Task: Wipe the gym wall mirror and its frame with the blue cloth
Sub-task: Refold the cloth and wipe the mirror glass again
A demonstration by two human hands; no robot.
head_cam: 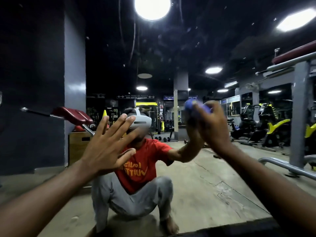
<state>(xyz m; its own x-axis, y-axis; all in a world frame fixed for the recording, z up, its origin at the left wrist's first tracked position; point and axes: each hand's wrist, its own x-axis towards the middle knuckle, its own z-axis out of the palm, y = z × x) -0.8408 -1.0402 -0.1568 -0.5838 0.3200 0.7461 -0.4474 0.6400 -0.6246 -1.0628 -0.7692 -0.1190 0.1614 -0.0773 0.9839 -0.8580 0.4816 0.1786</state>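
Bunching up in the right hand, the blue cloth sits high on the right of the mirror, about level with the reflected head. The fingers curl round the cloth and grip it, with only a blurred blue wad showing above and left of the knuckles. The cloth's far side meets its own reflection, so it is against the glass. A reflected forearm reaches up to the same spot from the other side.

The left hand is held up to the left of centre with its back to the camera. It is open, fingers straight and spread, and holds nothing. Whether its palm touches the glass cannot be told.

The mirror fills nearly the whole view. A dark strip, the lower edge, crosses the bottom right corner. Pale specks and smears dot the upper glass over the dark ceiling.

Between the two arms, the reflection shows a person squatting on the concrete floor in a red shirt, grey trousers and a grey headset, with bare feet. Behind, a red padded bench stands on the left and black-and-yellow machines on the right. Small dumbbells lie near a pillar. Round lights glare overhead.
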